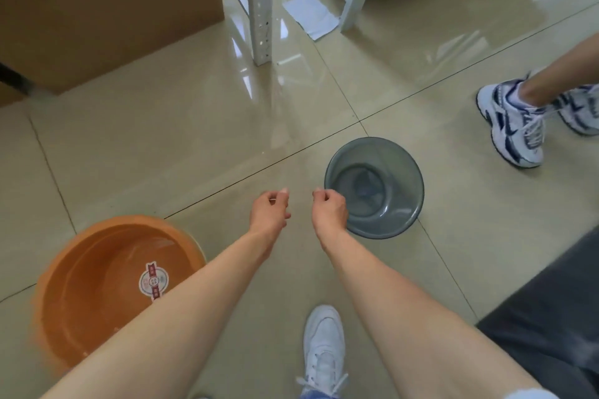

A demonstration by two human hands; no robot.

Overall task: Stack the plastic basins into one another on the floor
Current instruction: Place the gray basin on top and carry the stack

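An orange plastic basin with a round sticker inside sits upright on the tiled floor at the lower left. A smaller grey translucent basin stands upright to the right of centre. My left hand hangs between the two basins with its fingers curled and nothing in them. My right hand is loosely closed right beside the grey basin's near left rim; it overlaps the rim, and I cannot tell whether it touches it. Both forearms reach forward from the bottom of the view.
A cardboard box stands at the back left, white metal rack legs behind the centre, a sheet of paper beside them. Another person's sneakers stand at the right. My white shoe is below.
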